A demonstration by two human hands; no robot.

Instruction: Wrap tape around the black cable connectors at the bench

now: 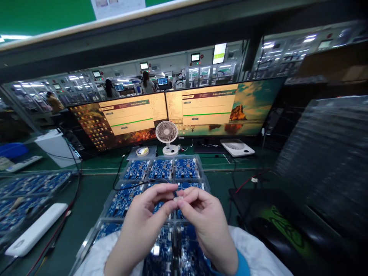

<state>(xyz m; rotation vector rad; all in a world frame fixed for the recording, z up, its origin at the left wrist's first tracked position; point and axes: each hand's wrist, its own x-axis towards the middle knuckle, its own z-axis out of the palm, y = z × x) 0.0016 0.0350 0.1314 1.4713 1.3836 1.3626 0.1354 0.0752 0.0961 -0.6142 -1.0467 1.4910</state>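
Both hands meet in front of me above a clear plastic tray of blue circuit boards. A small pale piece, too small to name, is between the fingertips. My right hand pinches it between thumb and forefinger. From the other side, the thumb and curled fingers of my left hand close on the piece, with the left forefinger reaching across above it. A black cable lies over the boards just behind the hands. Boards under my wrists are partly hidden.
Two monitors stand behind the tray, with a small white fan before them. More boards and a white power bank-like block lie left. At right are stacked clear trays and a black-green mouse-like shape.
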